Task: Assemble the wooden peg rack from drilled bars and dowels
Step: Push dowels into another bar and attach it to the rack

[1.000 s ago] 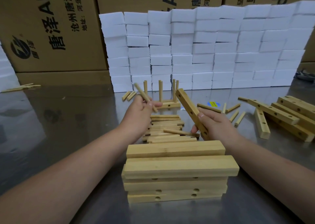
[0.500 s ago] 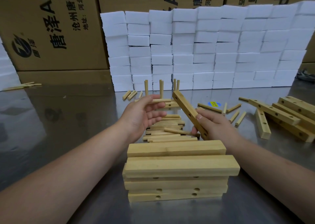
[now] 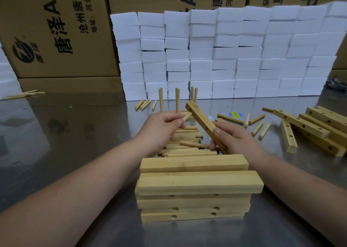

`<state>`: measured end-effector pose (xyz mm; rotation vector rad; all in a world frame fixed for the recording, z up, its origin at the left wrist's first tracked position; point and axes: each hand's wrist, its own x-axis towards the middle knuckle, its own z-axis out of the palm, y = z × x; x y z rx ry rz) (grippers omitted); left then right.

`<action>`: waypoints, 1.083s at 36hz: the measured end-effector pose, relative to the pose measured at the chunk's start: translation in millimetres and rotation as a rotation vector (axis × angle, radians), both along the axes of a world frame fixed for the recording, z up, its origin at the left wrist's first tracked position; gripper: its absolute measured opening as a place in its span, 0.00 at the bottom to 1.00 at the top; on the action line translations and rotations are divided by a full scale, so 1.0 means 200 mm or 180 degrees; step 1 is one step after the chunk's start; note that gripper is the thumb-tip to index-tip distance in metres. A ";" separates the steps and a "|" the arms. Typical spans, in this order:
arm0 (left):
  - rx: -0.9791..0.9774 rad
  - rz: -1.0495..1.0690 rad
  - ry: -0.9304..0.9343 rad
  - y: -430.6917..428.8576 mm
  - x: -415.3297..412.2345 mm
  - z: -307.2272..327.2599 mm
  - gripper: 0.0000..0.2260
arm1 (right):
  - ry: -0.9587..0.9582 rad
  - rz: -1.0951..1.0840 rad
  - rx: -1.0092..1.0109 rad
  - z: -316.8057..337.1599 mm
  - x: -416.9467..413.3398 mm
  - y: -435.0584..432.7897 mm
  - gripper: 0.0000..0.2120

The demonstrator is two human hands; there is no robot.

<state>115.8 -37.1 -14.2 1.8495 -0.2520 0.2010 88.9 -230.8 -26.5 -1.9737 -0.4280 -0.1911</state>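
My right hand (image 3: 234, 139) grips a drilled wooden bar (image 3: 201, 119) by its near end, the bar tilted up and away to the left. My left hand (image 3: 163, 126) pinches a short dowel (image 3: 187, 116) whose tip points at the bar's left face, close to it or touching. Behind the hands stands a bar with several upright dowels (image 3: 177, 100) set in it. A heap of loose dowels (image 3: 187, 147) lies under my hands. A stack of drilled bars (image 3: 193, 190) sits nearest to me.
More drilled bars (image 3: 315, 130) lie at the right, with scattered dowels (image 3: 257, 124) beside them and a few more dowels (image 3: 143, 103) near the wall of white foam blocks (image 3: 225, 55). Cardboard boxes (image 3: 56, 30) stand behind. The steel table (image 3: 65, 134) is shiny.
My left hand turned the dowel from pointing up-left to pointing right and brought it against the tilted bar. The right hand kept the bar nearly still.
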 end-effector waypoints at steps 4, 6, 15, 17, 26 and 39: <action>0.0135 0.0102 -0.0127 0.00 -0.01 0.00 0.09 | -0.0067 0.0001 -0.0058 0.00 0.00 0.00 0.18; 0.0149 0.0151 -0.0149 -0.01 -0.01 0.00 0.09 | -0.0092 -0.0011 -0.0077 0.00 -0.01 0.00 0.17; 0.0026 0.0200 -0.0077 0.01 0.00 0.02 0.11 | -0.0189 -0.0058 -0.0090 -0.01 0.01 -0.01 0.18; 0.0068 0.0216 -0.0110 0.01 0.00 0.01 0.11 | -0.0171 -0.0053 -0.0046 -0.02 0.02 -0.01 0.18; 0.0237 0.0172 -0.0262 0.01 0.01 -0.01 0.06 | -0.0113 -0.0004 0.0039 -0.03 0.04 -0.02 0.16; 0.0420 0.0275 -0.0670 0.03 0.01 -0.02 0.11 | -0.0276 0.0071 0.0003 -0.01 0.02 -0.01 0.19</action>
